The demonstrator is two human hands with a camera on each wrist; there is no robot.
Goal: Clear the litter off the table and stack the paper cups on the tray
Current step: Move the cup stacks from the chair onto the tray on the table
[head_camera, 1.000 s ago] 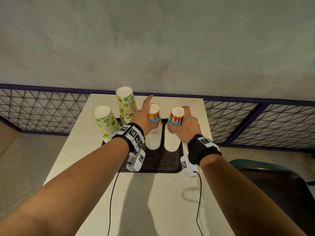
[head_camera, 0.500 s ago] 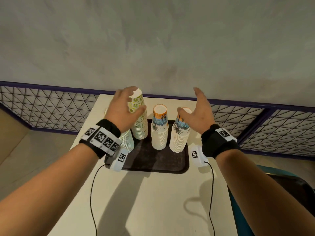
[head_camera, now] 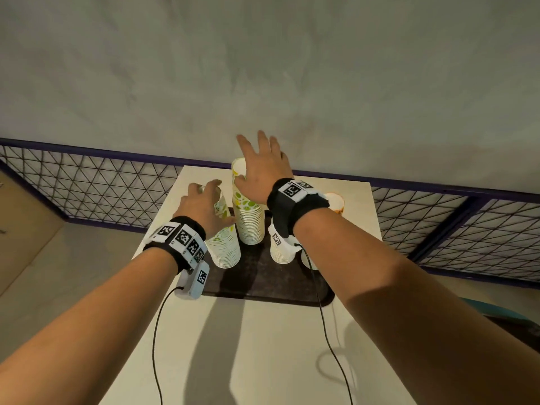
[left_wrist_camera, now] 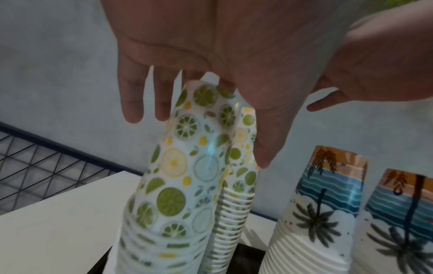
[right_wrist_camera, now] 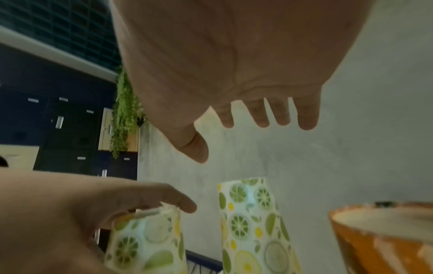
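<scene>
While the left hand [head_camera: 204,211] curls over the top of the nearer citrus-print stack [head_camera: 225,244], its fingers [left_wrist_camera: 131,103] hang loosely round the rim and I cannot tell whether they truly clasp it; the right hand [head_camera: 263,171] is spread flat, holding nothing, hovering above the taller citrus-print stack [head_camera: 248,217]. Both stacks stand on the dark tray [head_camera: 263,279], leaning against each other near their tops in the left wrist view; two palm-print stacks [left_wrist_camera: 323,213] stand just beside them, also on the tray, which sits on the pale worktop [head_camera: 263,346]. These columns look tall and light, so a sideways nudge from either hand could topple one into its neighbours; pressing down off-centre could buckle the leaning pair. No brand or readable writing shows on the cups; the wristbands [head_camera: 181,238] carry only square coded markers.
</scene>
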